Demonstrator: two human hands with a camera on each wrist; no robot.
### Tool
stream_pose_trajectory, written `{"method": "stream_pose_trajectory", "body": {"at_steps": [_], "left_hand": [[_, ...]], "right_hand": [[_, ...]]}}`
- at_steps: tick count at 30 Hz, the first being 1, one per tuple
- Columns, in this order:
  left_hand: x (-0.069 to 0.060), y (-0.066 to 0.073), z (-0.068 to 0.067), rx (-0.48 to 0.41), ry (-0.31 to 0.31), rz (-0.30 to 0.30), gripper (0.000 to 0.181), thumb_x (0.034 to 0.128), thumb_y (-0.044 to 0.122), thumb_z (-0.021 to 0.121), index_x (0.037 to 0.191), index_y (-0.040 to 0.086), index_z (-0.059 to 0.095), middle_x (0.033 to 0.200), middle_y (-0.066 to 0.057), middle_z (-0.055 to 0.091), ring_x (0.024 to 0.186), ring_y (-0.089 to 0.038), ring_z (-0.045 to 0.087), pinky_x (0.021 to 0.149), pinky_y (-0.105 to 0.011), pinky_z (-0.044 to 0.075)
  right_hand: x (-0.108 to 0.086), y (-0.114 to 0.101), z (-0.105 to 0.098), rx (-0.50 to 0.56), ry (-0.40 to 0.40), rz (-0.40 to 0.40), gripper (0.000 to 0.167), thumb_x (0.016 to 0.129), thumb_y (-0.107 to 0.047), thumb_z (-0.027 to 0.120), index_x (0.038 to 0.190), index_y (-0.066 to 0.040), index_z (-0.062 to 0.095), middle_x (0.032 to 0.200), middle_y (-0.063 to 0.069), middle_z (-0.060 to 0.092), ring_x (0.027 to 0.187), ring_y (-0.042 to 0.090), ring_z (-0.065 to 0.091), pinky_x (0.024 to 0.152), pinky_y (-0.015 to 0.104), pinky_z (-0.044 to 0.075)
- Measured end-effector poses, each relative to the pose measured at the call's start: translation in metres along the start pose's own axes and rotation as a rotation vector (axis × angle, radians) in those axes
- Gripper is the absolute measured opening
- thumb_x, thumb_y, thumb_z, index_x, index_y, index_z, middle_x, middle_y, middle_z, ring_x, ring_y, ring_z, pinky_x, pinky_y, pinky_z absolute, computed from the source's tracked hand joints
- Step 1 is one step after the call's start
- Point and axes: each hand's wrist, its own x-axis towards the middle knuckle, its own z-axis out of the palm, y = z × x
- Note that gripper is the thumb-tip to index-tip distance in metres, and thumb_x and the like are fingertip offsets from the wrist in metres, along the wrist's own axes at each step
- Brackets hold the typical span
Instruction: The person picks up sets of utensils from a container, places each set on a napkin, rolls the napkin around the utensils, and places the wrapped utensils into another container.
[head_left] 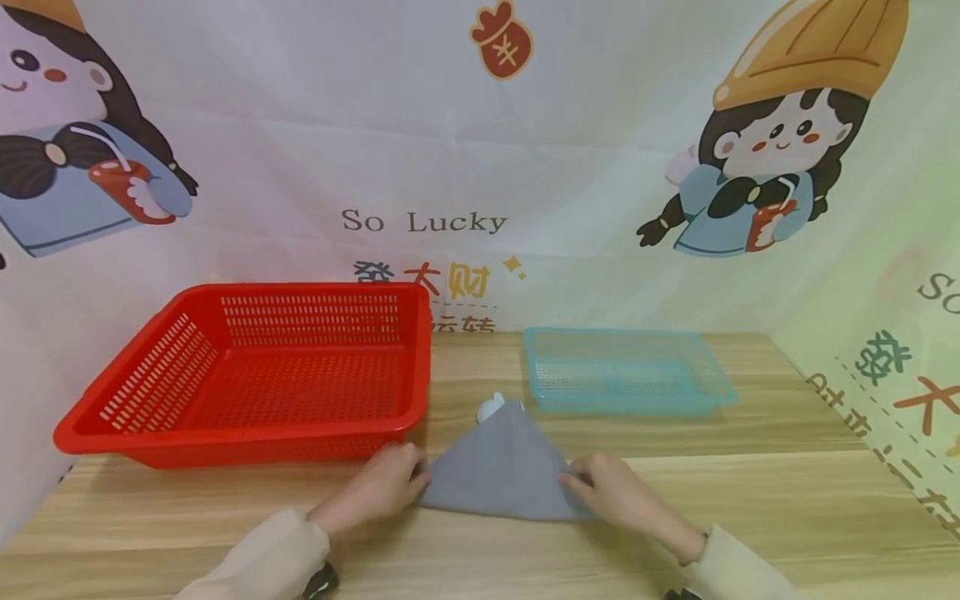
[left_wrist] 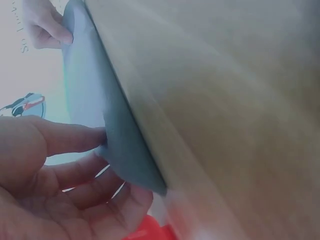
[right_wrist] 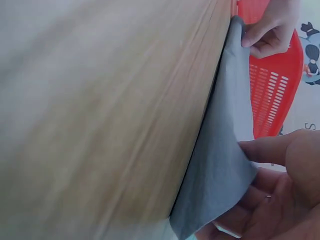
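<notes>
Cream sleeves reach in; the left hand and right hand each pinch a side of the grey cloth, lying between them on the surface, long edge running hand to hand, peak pointing away.

A loose cream fabric left sleeve and matching right sleeve cover the forearms; a glossy black piece shows beside the left cuff; the left hand and right hand are bare.
</notes>
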Motion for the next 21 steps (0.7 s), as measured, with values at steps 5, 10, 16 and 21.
{"method": "stream_pose_trajectory", "body": {"at_steps": [5,10,16,21], "left_hand": [[0.000,0.001,0.003,0.039,-0.004,-0.037,0.027,0.0745,0.001,0.065,0.056,0.007,0.046,0.051,0.002,0.038,0.050,-0.013,0.036,0.045,-0.024,0.029],[-0.001,0.012,0.007,0.186,0.058,0.043,0.014,0.0710,0.000,0.065,0.068,0.000,0.051,0.060,-0.008,0.048,0.053,-0.021,0.050,0.045,-0.032,0.042],[-0.005,0.042,0.012,0.431,-0.170,0.283,0.042,0.0835,0.027,0.059,0.113,-0.002,0.053,0.116,-0.017,0.053,0.110,-0.031,0.049,0.087,-0.045,0.043],[-0.005,0.056,0.021,0.439,-0.427,0.314,0.061,0.0888,0.046,0.044,0.136,0.009,0.034,0.143,-0.010,0.028,0.131,-0.026,0.025,0.100,-0.046,0.031]], "right_hand": [[0.005,-0.002,0.003,-0.041,0.019,0.071,0.022,0.083,-0.011,0.058,0.062,-0.004,0.057,0.049,-0.006,0.034,0.045,0.006,0.030,0.041,0.018,0.027],[0.010,-0.003,0.004,-0.064,0.009,0.108,0.019,0.080,-0.010,0.062,0.062,-0.005,0.057,0.049,-0.005,0.037,0.044,0.007,0.032,0.040,0.018,0.027],[0.013,-0.005,0.005,-0.085,-0.024,0.128,0.015,0.078,-0.010,0.063,0.066,-0.003,0.060,0.052,-0.003,0.043,0.047,0.009,0.038,0.043,0.020,0.033],[0.017,-0.006,0.005,-0.095,-0.025,0.129,0.018,0.077,-0.010,0.065,0.062,-0.005,0.058,0.051,-0.002,0.044,0.046,0.009,0.038,0.042,0.020,0.033]]}}
